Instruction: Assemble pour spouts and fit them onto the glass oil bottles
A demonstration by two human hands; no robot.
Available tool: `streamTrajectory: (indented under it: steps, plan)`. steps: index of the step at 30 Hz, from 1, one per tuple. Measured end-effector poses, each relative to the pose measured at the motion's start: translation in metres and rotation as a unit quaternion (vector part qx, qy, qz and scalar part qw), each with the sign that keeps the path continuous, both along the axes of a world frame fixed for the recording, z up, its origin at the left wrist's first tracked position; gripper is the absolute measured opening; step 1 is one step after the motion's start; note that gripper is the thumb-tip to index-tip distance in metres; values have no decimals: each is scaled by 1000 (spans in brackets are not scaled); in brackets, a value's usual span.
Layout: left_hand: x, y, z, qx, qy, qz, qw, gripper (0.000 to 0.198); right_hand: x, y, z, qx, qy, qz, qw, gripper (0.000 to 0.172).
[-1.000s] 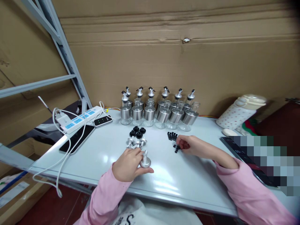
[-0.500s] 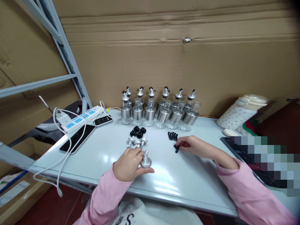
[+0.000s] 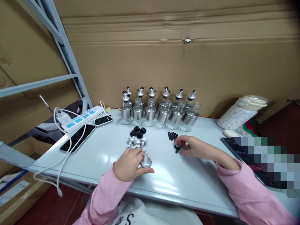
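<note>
The left hand (image 3: 128, 165) rests on the white table (image 3: 182, 181) at about 7 o'clock from the table's middle, its fingers curled around a silver metal cap (image 3: 145, 161) that stands on the tabletop with its short spout tilted up; the thumb lies along the cap's near side and the grasp looks loose rather than clenched. Just past the knuckles, toward 12 o'clock, sits a small cluster of more silver caps (image 3: 136, 142), and beyond them a few black rubber stoppers (image 3: 138, 131) lie bunched together. The right hand (image 3: 191, 146) reaches in from 4 o'clock with its sleeve (image 3: 248, 190) pink, the fingertips pinched down on the small black pieces (image 3: 176, 148) scattered on the table; whether one piece is actually gripped cannot be told, since the fingers cover that spot. A tidier group of the same black plugs (image 3: 172, 135) lies just beyond, toward 11 o'clock of that hand. Along the far edge at 12 o'clock stands a double row of glass oil bottles (image 3: 161, 114) with steel bands and pour spouts. At 10 o'clock lie a white power strip (image 3: 81, 119), a dark phone (image 3: 77, 138) and trailing white cables. At 2 o'clock stands a dotted thermos jug (image 3: 239, 112), tipped on its side.
</note>
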State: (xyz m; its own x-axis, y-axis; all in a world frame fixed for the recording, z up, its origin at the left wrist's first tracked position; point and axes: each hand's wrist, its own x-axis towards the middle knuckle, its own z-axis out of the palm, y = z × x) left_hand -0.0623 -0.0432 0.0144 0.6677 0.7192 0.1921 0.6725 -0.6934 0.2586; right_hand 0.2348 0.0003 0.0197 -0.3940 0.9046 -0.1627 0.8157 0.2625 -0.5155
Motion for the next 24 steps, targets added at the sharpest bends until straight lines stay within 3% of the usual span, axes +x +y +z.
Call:
streamTrajectory:
  steps: [4, 10, 24]
  plan:
    - [-1, 1, -2, 12, -7, -9, 1000, 47, -4, -2, 2, 3, -19, 4, 1000, 43]
    - [-1, 1, -2, 21, -2, -12, 1000, 48, -13, -5, 5, -6, -1, 18, 1000, 29]
    - [2, 0, 2, 5, 15, 1, 1000, 45, -13, -5, 1, 10, 27, 50, 998, 16]
